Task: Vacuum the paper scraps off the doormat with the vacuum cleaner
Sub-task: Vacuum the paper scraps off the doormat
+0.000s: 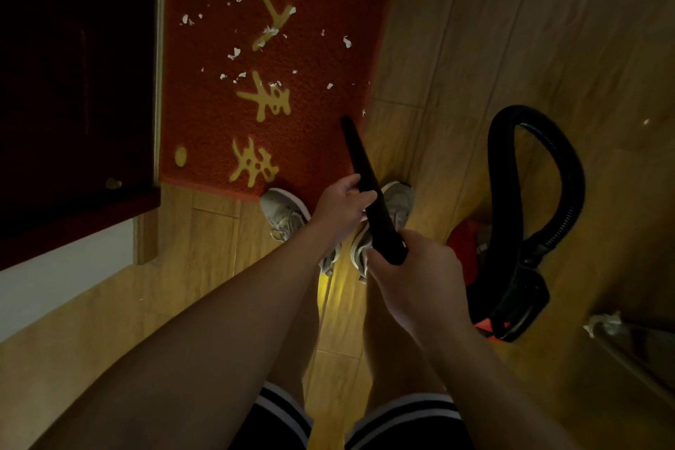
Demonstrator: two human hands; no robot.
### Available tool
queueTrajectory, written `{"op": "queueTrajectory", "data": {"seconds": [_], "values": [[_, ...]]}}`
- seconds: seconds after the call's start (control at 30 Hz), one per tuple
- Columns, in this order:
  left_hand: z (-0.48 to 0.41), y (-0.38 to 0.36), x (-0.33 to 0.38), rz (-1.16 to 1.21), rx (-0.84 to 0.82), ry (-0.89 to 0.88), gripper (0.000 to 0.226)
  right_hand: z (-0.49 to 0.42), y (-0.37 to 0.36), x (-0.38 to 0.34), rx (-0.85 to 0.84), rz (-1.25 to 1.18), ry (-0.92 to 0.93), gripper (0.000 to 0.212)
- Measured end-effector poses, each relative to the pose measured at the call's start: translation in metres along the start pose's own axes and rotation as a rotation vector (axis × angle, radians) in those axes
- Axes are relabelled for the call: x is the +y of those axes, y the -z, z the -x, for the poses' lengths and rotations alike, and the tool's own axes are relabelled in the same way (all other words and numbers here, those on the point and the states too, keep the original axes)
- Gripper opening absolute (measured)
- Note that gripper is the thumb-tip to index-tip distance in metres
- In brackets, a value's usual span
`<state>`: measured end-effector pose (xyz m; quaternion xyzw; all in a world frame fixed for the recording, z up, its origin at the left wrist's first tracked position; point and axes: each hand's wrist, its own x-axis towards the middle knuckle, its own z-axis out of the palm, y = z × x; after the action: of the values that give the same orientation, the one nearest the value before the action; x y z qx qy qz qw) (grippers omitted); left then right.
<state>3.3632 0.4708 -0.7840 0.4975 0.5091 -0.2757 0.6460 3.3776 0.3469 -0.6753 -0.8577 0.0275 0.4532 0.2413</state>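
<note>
Left hand (341,205) wrapped round nozzle (359,164) at mid-length, right hand (412,274) gripping its rear end, tip over near right edge of doormat (321,128), scraps (347,42) strewn over mat's far part, vacuum (511,300) on floor at right

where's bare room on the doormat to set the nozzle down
Bare: the near end of the doormat, between the nearest gold character and the shoes. Crowded: paper scraps litter it farther up. The wood floor to its right is mostly bare.
</note>
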Motion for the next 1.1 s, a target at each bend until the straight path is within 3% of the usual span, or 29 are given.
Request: {"op": "queueTrajectory", "data": {"seconds": [1.1], "values": [[-0.036,-0.038,0.054,-0.123,-0.007,-0.030,0.056,-0.045,0.044,0.002,0.056,-0.083,-0.008,0.021]]}}
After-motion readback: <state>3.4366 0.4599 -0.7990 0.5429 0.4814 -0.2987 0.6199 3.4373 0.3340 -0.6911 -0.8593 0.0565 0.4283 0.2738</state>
